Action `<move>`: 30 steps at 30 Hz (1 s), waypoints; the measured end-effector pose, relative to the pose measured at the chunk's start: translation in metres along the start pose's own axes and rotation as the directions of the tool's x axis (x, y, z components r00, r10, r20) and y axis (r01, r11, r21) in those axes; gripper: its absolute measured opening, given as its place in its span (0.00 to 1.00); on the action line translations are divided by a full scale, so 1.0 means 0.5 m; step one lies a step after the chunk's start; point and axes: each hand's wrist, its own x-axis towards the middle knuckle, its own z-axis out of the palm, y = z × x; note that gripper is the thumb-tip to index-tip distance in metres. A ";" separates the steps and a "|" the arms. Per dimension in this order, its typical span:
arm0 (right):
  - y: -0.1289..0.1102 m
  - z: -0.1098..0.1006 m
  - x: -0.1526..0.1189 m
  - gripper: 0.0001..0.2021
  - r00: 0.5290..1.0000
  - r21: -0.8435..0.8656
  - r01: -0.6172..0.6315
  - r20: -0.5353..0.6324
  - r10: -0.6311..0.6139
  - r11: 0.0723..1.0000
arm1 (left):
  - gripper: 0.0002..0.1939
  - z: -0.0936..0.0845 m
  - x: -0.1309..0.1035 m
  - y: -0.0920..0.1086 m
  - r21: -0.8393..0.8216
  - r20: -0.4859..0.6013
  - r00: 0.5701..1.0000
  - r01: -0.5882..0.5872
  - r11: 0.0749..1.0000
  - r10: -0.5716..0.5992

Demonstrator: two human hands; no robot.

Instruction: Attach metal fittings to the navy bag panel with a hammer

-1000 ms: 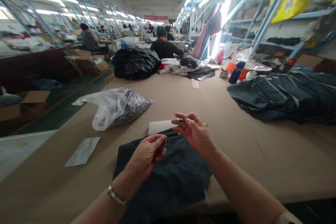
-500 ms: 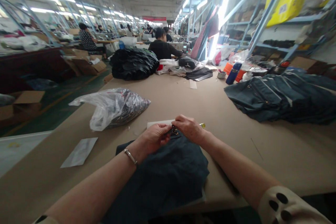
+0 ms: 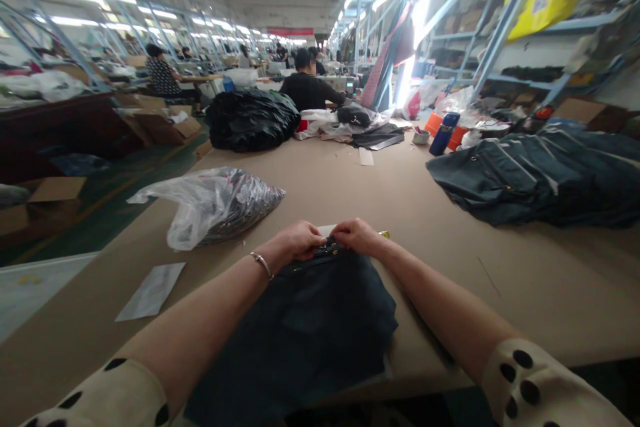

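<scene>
A dark blue fabric piece [image 3: 320, 320] lies on the brown table [image 3: 450, 267] in front of me, its near part hanging over the table's edge. My left hand [image 3: 299, 241] and my right hand [image 3: 356, 235] meet at its far edge, fingers pinched on a dark zipper with small gold metal parts [image 3: 327, 250]. A silver bracelet [image 3: 261, 264] circles my left wrist. A white card [image 3: 327, 229] shows just behind my hands, partly hidden. A small gold piece [image 3: 385, 235] lies on the table by my right hand.
A clear plastic bag of dark items [image 3: 220, 203] lies left of my hands, a white paper [image 3: 150, 290] nearer the left edge. A heap of dark blue garments [image 3: 540, 177] fills the right side. Black bundle [image 3: 253, 120], blue bottle [image 3: 443, 134] and a seated person [image 3: 310, 83] are at the far end.
My hands have come down from a raised, apart position and now meet at the fabric's far edge on the table. My arms have stretched forward, bringing the spotted sleeves into view.
</scene>
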 end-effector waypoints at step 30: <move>-0.022 -0.002 0.020 0.09 0.990 -0.324 -0.101 0.064 0.128 0.941 | 0.10 0.002 0.042 -0.011 0.409 -0.139 0.988 0.117 0.905 -0.065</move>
